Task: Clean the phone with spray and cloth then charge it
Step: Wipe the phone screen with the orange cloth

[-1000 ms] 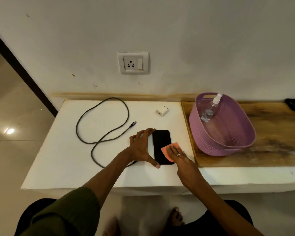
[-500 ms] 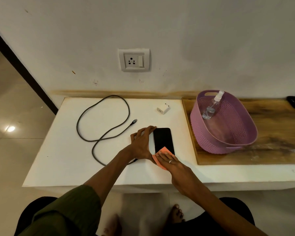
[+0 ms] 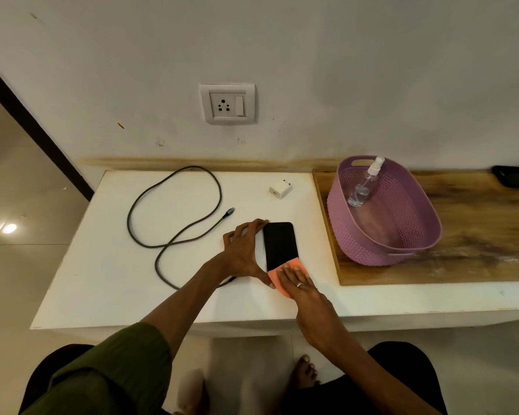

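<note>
The phone [image 3: 280,244] lay flat, dark screen up, on the white table [image 3: 102,280], near its front edge and just left of the wooden board [image 3: 477,235]. Its near end was hidden under the orange cloth [image 3: 277,280], which the right hand [image 3: 300,284] pressed down with straight, flat fingers. The left hand [image 3: 244,250] braced the phone's left edge, fingers spread along that side and thumb reaching to the near corner beside the cloth; how much of it touched the phone was hard to tell. The charging cable [image 3: 174,223] looped on the table to the left, its near end hidden under the left forearm. The white adapter [image 3: 280,189] sat farther back. The spray bottle [image 3: 364,187] leaned inside the purple basket [image 3: 402,250] on the board. A wall socket [image 3: 227,103] was above. A dark object [image 3: 516,176] was cut off at the right edge.
</note>
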Demonstrator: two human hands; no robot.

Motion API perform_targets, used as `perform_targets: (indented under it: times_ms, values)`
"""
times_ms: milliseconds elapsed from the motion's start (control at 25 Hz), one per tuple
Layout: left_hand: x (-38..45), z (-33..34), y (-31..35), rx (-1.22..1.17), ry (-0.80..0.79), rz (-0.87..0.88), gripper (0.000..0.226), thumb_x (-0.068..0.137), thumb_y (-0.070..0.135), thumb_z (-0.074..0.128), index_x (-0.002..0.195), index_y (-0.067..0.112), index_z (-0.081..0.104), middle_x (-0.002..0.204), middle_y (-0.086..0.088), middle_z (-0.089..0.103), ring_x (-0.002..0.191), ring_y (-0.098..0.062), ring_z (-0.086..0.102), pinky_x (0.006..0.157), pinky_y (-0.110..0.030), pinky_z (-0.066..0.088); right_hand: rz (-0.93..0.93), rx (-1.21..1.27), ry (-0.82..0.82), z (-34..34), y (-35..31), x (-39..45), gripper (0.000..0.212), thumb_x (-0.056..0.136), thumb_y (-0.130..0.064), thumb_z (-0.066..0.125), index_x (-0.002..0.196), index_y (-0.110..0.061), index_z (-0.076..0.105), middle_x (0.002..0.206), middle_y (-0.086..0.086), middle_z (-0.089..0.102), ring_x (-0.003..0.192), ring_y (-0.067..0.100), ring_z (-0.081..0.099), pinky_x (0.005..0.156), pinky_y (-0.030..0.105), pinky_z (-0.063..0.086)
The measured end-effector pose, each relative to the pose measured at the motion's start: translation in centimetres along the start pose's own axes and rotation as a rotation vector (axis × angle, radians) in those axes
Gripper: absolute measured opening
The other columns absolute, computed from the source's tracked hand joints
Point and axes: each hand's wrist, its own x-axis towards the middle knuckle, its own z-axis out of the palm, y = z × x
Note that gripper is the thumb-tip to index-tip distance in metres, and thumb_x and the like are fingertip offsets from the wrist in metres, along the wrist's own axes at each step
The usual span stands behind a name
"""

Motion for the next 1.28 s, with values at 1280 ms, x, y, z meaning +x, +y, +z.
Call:
perform_targets:
  times_ms: [1280]
  values:
    - [0.7,0.2,-0.3,0.061,-0.091,-0.029,0.166,0.035,0.077,0.081,0.153,0.023,-0.022,0.166,-0.002,-0.005,0.153,-0.027,0.001,0.122,-0.050,0.000,0.035,0.212,0.245,-5.3,-1.3,9.1,0.061,0.099,-0.024,0.045,0.153,-0.022,0.016,0.162,0.000,0.010,0.150,0.021,0.005,0.123,0.037,0.009]
